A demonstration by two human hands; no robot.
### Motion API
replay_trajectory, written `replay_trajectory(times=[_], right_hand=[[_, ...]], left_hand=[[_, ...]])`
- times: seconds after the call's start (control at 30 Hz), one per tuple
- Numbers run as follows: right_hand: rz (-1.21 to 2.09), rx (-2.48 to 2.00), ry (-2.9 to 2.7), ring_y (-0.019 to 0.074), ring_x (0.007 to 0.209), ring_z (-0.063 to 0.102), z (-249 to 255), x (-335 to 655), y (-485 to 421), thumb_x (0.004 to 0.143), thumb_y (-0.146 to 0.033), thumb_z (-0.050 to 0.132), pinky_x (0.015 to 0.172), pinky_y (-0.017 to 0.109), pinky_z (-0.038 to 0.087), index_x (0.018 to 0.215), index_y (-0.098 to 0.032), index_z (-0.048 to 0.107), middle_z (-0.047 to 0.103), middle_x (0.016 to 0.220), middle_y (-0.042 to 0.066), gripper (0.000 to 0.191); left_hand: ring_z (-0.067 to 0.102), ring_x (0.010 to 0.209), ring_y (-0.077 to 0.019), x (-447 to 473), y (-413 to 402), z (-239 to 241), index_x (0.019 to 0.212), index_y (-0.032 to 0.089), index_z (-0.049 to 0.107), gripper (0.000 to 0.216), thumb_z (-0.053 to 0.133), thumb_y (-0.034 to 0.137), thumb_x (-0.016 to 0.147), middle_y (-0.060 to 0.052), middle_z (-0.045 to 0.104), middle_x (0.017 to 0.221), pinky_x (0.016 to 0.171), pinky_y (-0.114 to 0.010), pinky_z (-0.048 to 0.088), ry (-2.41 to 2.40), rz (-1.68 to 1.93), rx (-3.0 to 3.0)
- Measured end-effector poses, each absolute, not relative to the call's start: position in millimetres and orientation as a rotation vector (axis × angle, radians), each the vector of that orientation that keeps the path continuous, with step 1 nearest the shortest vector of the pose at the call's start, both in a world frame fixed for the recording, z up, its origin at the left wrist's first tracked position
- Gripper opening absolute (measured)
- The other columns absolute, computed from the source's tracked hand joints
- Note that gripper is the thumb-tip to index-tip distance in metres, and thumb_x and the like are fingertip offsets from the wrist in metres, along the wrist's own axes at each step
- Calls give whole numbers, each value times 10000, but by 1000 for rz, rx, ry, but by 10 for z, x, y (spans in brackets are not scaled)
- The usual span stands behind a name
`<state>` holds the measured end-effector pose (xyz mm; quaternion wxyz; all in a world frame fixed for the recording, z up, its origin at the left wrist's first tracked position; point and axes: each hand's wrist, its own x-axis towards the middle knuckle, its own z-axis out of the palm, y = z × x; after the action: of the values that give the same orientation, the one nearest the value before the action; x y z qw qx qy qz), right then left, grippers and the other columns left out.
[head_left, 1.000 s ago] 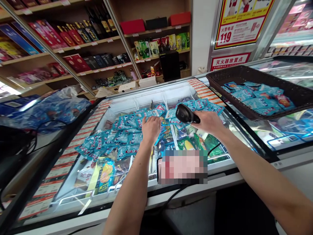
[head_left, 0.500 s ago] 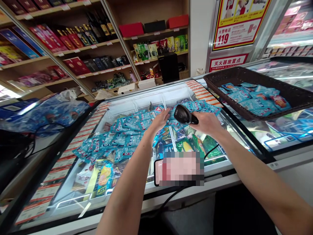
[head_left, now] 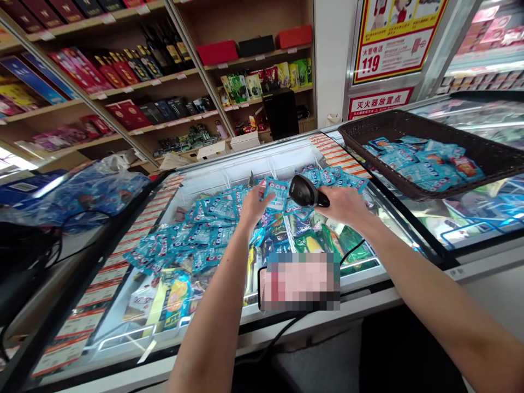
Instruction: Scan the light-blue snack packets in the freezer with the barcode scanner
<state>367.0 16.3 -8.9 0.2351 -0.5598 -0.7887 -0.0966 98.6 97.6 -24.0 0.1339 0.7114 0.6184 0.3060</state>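
My left hand pinches a light-blue plastic packet left of the black handheld scanner my right hand grips; a loose pinch could drop it.

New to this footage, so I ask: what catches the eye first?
A heap of blue packets spreads across the freezer chest in the middle. Above it, the left hand holds a single packet up to the black scanner gripped in the right hand. At right, a dark basket holds more blue packets.
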Motion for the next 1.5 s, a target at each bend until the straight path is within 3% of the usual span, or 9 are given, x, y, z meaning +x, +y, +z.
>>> replay_trajectory(times=[0.07,0.17,0.33,0.73,1.13,1.27,1.37,1.5], right_hand=[[-262,-1532,-2180,200,684,644,-95,3666,165,842,-429,531,558,307,284,979,-200,655,727,815,49,294],[-248,-1524,-2211,199,700,645,-113,3657,169,839,-447,536,561,304,294,988,-203,656,727,836,48,310],[-247,-1458,-2273,191,694,635,-117,3628,146,842,-435,543,567,303,299,1007,-209,657,724,839,40,302],[-257,-1439,-2292,186,694,623,-142,3608,139,847,-447,544,564,299,299,1003,-201,657,726,852,50,312],[-261,-1384,-2311,197,718,635,-133,3617,126,857,-452,552,578,305,313,1030,-198,648,730,879,52,322],[-268,-1446,-2239,207,711,633,-129,3638,143,842,-453,554,575,307,301,1047,-199,643,726,869,54,337],[-270,-1545,-2152,212,687,620,-115,3671,171,832,-463,549,570,312,291,1007,-192,647,716,821,63,337],[-265,-1631,-2052,220,670,611,-96,3712,201,825,-478,545,562,318,289,963,-190,655,709,801,76,338]], left_hand=[[658,674,-196,965,901,-298,945,171,553,346,597,482,799,-40,617,781,621,-321,511,1717,1086,1811],[663,587,-177,959,817,-363,1005,183,465,382,632,440,778,2,586,730,521,-282,504,1555,1289,1536],[695,626,-164,987,718,-332,1157,219,338,511,647,368,778,-1,637,834,593,-315,585,1354,1377,1446],[726,706,-212,1001,701,-344,1016,241,345,261,495,414,889,50,524,666,663,-373,607,1326,1331,1468],[684,573,-165,1018,714,-356,1049,241,350,208,453,357,910,81,488,619,625,-323,576,1364,1311,1458],[630,506,-174,981,712,-345,1103,223,388,263,433,403,917,59,541,578,605,-330,539,1598,1304,1590],[657,651,-223,919,691,-320,1121,196,477,333,423,452,916,-17,616,640,719,-367,521,1995,1345,1822],[604,1068,-330,830,641,-293,1232,131,506,432,458,392,892,-184,644,1075,927,-471,458,2344,1272,2038]])
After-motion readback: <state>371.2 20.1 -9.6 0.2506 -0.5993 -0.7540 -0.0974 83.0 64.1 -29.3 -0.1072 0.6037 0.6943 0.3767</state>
